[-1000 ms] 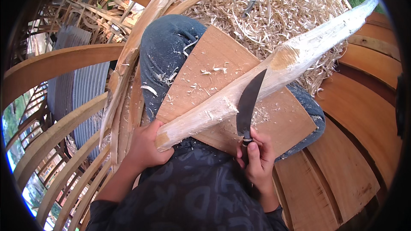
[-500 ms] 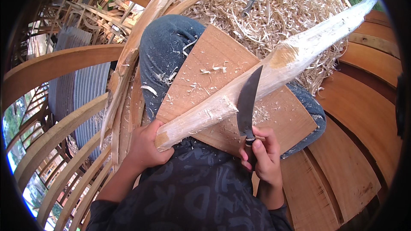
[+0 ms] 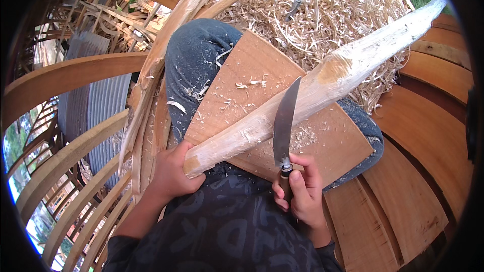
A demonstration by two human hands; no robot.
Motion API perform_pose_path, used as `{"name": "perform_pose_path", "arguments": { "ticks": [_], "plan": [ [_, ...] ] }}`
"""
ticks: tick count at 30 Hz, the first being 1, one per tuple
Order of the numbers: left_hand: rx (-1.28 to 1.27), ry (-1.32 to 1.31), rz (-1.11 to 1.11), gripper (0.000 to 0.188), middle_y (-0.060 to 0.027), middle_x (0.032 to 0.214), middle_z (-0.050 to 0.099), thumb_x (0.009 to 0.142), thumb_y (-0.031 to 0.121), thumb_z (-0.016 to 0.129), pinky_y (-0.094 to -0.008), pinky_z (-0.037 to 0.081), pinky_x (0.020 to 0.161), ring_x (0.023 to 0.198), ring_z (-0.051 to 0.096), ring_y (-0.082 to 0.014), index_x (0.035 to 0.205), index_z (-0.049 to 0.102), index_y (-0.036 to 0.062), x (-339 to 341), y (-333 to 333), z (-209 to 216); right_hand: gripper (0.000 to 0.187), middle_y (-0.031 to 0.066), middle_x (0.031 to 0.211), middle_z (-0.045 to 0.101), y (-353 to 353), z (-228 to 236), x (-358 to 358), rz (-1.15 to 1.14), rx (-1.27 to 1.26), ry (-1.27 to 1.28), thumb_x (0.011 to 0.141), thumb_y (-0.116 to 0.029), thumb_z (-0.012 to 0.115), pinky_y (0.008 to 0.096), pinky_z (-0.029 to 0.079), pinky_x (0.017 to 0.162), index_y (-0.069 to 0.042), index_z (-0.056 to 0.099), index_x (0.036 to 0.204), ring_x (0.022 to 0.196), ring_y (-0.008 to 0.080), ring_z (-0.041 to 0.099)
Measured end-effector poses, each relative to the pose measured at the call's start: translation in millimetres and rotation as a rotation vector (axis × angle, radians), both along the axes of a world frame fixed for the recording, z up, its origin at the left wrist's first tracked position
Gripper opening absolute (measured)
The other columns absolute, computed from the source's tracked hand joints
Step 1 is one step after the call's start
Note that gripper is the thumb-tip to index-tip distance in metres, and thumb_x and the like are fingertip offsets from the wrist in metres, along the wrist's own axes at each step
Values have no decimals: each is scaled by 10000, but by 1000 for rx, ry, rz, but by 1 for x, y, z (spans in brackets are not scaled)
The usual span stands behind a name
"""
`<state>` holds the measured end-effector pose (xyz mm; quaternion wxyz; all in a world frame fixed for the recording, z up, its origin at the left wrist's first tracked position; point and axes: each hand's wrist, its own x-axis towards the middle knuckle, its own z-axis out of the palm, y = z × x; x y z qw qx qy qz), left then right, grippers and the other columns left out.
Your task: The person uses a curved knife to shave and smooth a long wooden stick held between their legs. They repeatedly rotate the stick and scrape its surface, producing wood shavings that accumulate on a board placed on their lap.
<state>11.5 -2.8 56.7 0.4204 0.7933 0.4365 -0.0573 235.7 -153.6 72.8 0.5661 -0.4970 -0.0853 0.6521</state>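
A long pale stripped branch (image 3: 327, 83) runs slantwise across my lap, from lower left to upper right. My left hand (image 3: 177, 171) is closed round its near end. In my right hand (image 3: 302, 186) is a knife (image 3: 286, 121) with a curved dark blade, its handle wrapped by my fingers. The blade points up and lies over the branch's near half; whether it touches the wood I cannot tell. Beneath the branch, a flat brown board (image 3: 242, 85) rests across my legs, with small shavings scattered on it.
Curled wood shavings (image 3: 348, 5) heap up beyond my knees, and a second knife (image 3: 297, 2) lies on them. Long split strips of wood (image 3: 151, 80) stand at my left. Curved wooden ribs (image 3: 75, 75) rise on the left; broad planks (image 3: 413, 136) line the right.
My right hand and the knife have moved slightly left and down toward me. A raised shaving at the blade is no longer seen standing up. My left hand keeps its hold.
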Motion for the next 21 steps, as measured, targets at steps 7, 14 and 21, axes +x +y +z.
{"name": "perform_pose_path", "arguments": {
  "ticks": [7,14,21],
  "plan": [
    [-28,18,11,401,-150,748,631,551,163,719,-380,506,620,691,642,-344,896,554,41,-1,0,2,304,122,665,496,-13,-5,21,-288,84,-424,1006,-255,401,216,368,352,-156,374,1292,391,110,418],
    [-24,26,11,401,-148,735,625,551,169,719,-385,501,619,685,634,-351,895,556,45,-4,-2,-3,320,81,733,519,-13,-10,5,108,-1,-516,978,-106,458,204,399,459,-63,401,1291,547,97,487],
    [-19,30,12,415,-150,731,613,548,181,718,-399,495,619,684,626,-355,903,553,42,-3,-3,-1,322,58,715,572,-12,-11,4,-502,77,-334,922,10,492,225,406,491,-18,509,1242,567,92,526]
  ]
}}
